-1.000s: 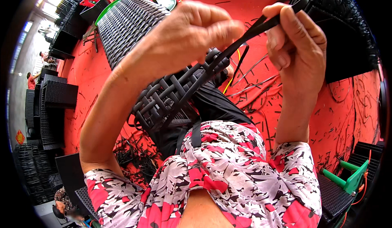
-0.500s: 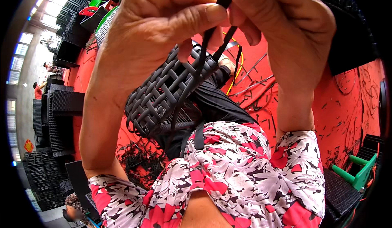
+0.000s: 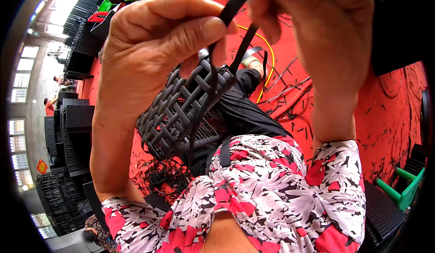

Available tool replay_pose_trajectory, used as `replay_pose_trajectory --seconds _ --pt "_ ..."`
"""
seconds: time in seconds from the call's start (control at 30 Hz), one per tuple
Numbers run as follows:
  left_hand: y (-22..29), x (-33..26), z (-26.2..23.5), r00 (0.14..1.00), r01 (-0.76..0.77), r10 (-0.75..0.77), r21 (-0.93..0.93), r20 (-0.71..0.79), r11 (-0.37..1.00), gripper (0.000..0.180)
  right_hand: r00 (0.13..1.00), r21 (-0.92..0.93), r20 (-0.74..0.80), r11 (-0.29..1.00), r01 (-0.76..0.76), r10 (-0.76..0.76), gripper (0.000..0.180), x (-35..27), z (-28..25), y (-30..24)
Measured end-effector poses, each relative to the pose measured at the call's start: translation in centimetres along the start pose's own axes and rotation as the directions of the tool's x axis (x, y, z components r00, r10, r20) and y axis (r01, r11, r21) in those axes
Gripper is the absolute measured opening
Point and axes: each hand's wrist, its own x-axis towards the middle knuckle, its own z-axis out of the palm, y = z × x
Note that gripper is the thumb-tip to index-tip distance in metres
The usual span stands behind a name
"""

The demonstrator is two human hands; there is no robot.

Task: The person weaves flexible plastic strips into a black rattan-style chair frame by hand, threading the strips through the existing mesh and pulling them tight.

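Observation:
Between my raised hands runs a flat black plastic strip (image 3: 236,3). My left hand (image 3: 158,49) pinches it between thumb and fingers. My right hand (image 3: 317,31) is curled higher up, its fingertips partly cut off by the top edge, with the strip running into its grip. Below my hands, a black woven frame (image 3: 183,106), basket-like and made of thick interlaced strands, rests tilted against my lap. Loose strip ends run from its upper right corner up to my fingers, and another length hangs down its near side.
Black strip offcuts (image 3: 165,176) lie piled on the red floor (image 3: 380,130). A yellow cord (image 3: 271,60) curves beyond my leg. At the right stands a green-framed stool (image 3: 410,189) beside a dark woven panel (image 3: 383,207). Stacked black wicker pieces (image 3: 59,198) line the left, with people further off.
My hands have moved apart, the left going left and slightly down. A longer stretch of the strip shows between them. The woven frame has shifted only slightly.

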Motion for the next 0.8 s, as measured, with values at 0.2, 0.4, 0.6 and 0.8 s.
replay_pose_trajectory --seconds 0.2,0.4,0.6,0.8 --pt "-1.5 -0.8 1.1 0.978 0.180 -0.184 0.045 0.099 0.983 0.017 0.972 0.121 -0.218 0.990 -0.066 0.091 0.011 0.9 -2.0 -3.1" --pt "1.1 0.1 0.1 0.999 -0.017 0.015 -0.036 -0.049 0.999 0.014 0.983 0.070 -0.159 0.994 -0.078 0.088 0.014 1.3 -1.0 -3.0" --pt "0.6 0.6 0.4 0.987 0.135 -0.131 -0.033 0.098 0.990 0.015 0.993 -0.010 -0.081 0.996 -0.086 0.085 0.017 1.5 -0.6 -2.9" --pt "-1.4 -1.1 0.9 0.964 0.241 -0.240 0.011 0.116 0.971 0.010 0.931 0.162 -0.237 0.956 -0.243 0.277 0.020 1.0 -0.2 -5.2"
